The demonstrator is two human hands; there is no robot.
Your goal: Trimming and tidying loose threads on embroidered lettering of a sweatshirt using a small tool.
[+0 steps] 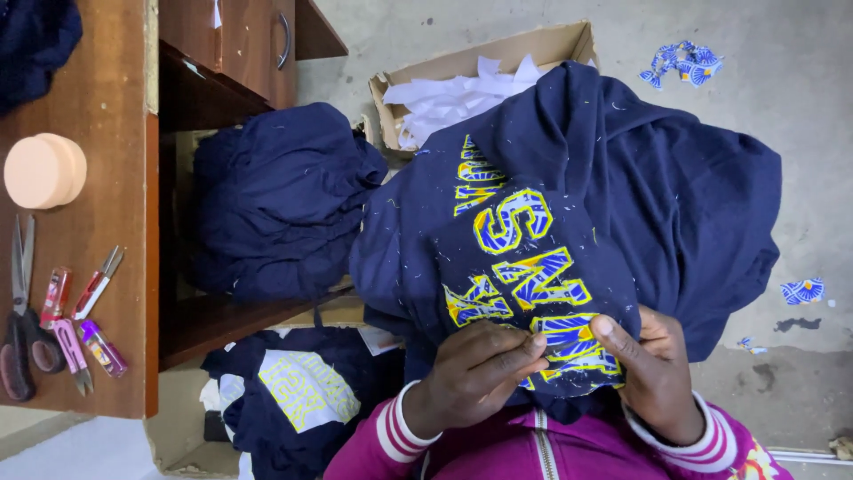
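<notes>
- My left hand (pixel 475 369) pinches the near edge of the navy sweatshirt (pixel 622 169), thumb and fingertips pressed together on the cloth — a narrow grip, closed on the fabric.
- My right hand (pixel 649 373) holds the same edge just beside it, thumb laid flat on top of a letter and fingers curled under the cloth.
- The sweatshirt drapes over my lap and spreads away from both hands; its blue and yellow patterned letters (pixel 524 258) run from right between my thumbs outward.
- Small bits of pale lint speckle the cloth around the letters.
- My pink sleeves with white striped cuffs (pixel 395 427) show just below the hands.
- Beyond the sweatshirt, well away from my hands, an open cardboard box (pixel 533 49) holds white scraps of paper.
- To the left of my left hand lies a heap of navy garments (pixel 275 204) on a low shelf; nearer and lower, another navy garment shows a yellow-lettered print (pixel 306 387).
- Further left, on the wooden surface (pixel 98 107) — scissors (pixel 19 311), small thread snips (pixel 96 283) and a round peach-coloured tin (pixel 44 169).
- To the right of my right hand, blue patterned fabric scraps (pixel 802 291) lie on the concrete floor (pixel 782 116).
</notes>
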